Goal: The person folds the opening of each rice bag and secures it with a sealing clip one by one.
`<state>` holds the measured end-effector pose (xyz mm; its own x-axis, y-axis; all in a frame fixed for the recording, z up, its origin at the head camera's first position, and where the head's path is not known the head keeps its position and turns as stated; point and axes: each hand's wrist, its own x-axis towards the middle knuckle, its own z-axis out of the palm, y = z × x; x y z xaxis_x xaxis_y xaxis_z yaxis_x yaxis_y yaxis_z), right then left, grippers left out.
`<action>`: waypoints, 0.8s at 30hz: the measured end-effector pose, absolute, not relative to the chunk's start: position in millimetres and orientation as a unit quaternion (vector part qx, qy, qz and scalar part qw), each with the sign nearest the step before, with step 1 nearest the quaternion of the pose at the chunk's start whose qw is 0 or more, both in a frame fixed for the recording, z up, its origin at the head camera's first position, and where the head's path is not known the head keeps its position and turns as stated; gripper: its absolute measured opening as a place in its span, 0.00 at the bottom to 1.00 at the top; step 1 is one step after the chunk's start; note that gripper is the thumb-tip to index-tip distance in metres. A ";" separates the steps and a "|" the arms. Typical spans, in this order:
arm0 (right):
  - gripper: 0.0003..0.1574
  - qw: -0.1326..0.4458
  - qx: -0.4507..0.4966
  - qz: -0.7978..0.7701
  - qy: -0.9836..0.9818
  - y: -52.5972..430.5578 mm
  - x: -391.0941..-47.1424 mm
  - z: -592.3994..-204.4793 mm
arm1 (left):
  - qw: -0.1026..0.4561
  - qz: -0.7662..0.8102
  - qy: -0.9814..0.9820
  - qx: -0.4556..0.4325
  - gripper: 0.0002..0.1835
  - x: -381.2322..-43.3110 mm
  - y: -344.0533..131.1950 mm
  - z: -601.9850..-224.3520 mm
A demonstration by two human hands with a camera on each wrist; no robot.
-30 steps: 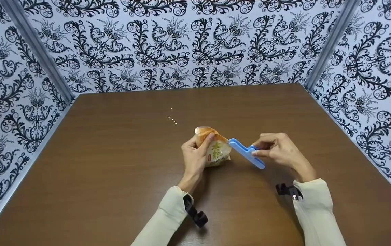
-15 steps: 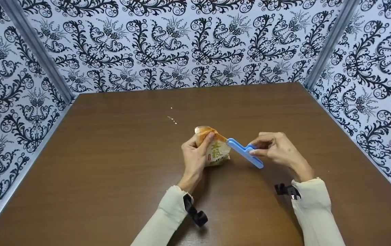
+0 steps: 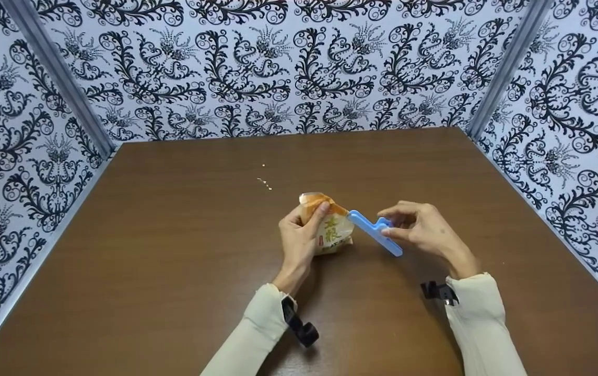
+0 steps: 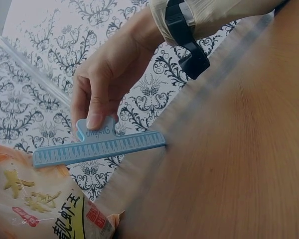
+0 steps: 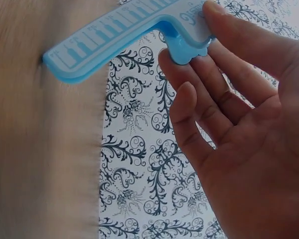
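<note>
My left hand (image 3: 299,243) grips a small orange-and-cream snack bag (image 3: 332,234) near its top, thumb in front; its other fingers are mostly hidden behind the bag. A long light-blue bag clip (image 3: 374,235) slants down to the right from the bag. One end of the clip lies on the bag's orange top corner, while most of its bar sticks out past the bag. My right hand (image 3: 426,230) holds the clip's handle (image 4: 95,130) lightly between thumb and fingers. In the right wrist view, the thumb lies on one handle plate (image 5: 187,52) side and the fingertips on the other.
Several pale crumbs (image 3: 265,183) lie on the brown table (image 3: 173,235) beyond the bag. Patterned black-and-white walls (image 3: 299,68) stand at the back and both sides. Each wrist bears a black strap-mounted camera (image 3: 306,334).
The clip and my right hand have shifted slightly left, toward the bag. My right thumb and fingers have spread a little, and the clip's handle plates stand wider apart. The left hand stays put.
</note>
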<state>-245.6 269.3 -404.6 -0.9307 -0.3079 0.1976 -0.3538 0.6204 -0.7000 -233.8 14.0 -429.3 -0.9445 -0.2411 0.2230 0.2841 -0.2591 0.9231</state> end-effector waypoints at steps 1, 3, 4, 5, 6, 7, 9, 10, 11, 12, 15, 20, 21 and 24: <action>0.16 0.029 0.183 0.390 -0.902 269.7 -245.3 -404.5 | 0.164 -0.794 -0.585 -0.019 0.11 -233.5 14.2 -429.3; 0.15 0.031 0.185 0.383 -0.905 270.3 -244.7 -404.2 | 0.161 -0.795 -0.585 -0.021 0.10 -232.9 14.3 -429.4; 0.14 0.032 0.185 0.384 -0.904 270.4 -244.6 -404.2 | 0.160 -0.795 -0.585 -0.022 0.10 -232.6 14.2 -429.5; 0.13 0.034 0.186 0.386 -0.903 270.4 -244.8 -404.3 | 0.159 -0.796 -0.584 -0.023 0.09 -232.3 14.1 -429.6; 0.13 0.037 0.187 0.389 -0.902 270.2 -245.0 -404.4 | 0.158 -0.797 -0.583 -0.026 0.10 -232.1 14.0 -429.6; 0.13 0.039 0.187 0.392 -0.900 270.0 -245.2 -404.4 | 0.158 -0.797 -0.582 -0.028 0.10 -232.1 13.8 -429.6; 0.13 0.045 0.190 0.400 -0.896 269.5 -246.0 -404.5 | 0.160 -0.798 -0.581 -0.031 0.11 -232.4 13.4 -429.9; 0.13 0.047 0.189 0.405 -0.893 269.3 -246.2 -404.8 | 0.160 -0.798 -0.580 -0.032 0.11 -232.6 13.2 -430.1; 0.14 0.049 0.190 0.408 -0.892 269.2 -246.1 -404.8 | 0.161 -0.798 -0.579 -0.033 0.11 -232.8 13.0 -430.3; 0.14 0.050 0.190 0.409 -0.891 269.1 -245.9 -404.8 | 0.161 -0.799 -0.578 -0.034 0.11 -233.1 12.9 -430.5; 0.14 0.058 0.195 0.410 -0.889 269.0 -245.7 -405.0 | 0.162 -0.799 -0.578 -0.034 0.11 -233.5 12.6 -430.5; 0.14 0.075 0.206 0.408 -0.887 268.8 -245.9 -405.6 | 0.170 -0.789 -0.590 -0.033 0.10 -234.4 12.6 -429.9; 0.14 0.077 0.206 0.408 -0.886 268.8 -245.9 -405.7 | 0.172 -0.785 -0.594 -0.034 0.10 -234.7 12.6 -429.8; 0.13 0.081 0.205 0.408 -0.886 268.4 -245.5 -406.2 | 0.172 -0.783 -0.597 -0.033 0.10 -234.6 12.8 -430.1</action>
<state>-245.5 268.4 -406.2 -0.9025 -0.2980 0.3110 -0.4300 0.5820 -0.6902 -234.6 12.8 -430.1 -0.9384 -0.2303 0.2575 0.3094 -0.2286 0.9231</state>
